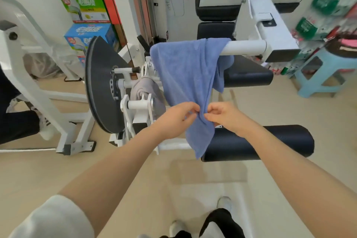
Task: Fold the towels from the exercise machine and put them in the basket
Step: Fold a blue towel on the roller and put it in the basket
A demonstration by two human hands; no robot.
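Blue towel (185, 75) draped over white machine bar (245, 47), centre frame; left hand (173, 120) and right hand (226, 116) fingers pinching its lower edge, likely to lift it off.

I log: blue towel (185, 75), soft napped terry cloth; grey towel (144, 88), matt cloth; machine frame (245, 47), glossy white painted metal; roller pad (258, 143), matt black foam; stool (326, 71), smooth plastic.

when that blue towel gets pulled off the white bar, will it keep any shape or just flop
Probably flop: the blue towel drapes limply over the white bar and bunches where the left hand and right hand pinch it. It looks light, and likely to slide off easily.
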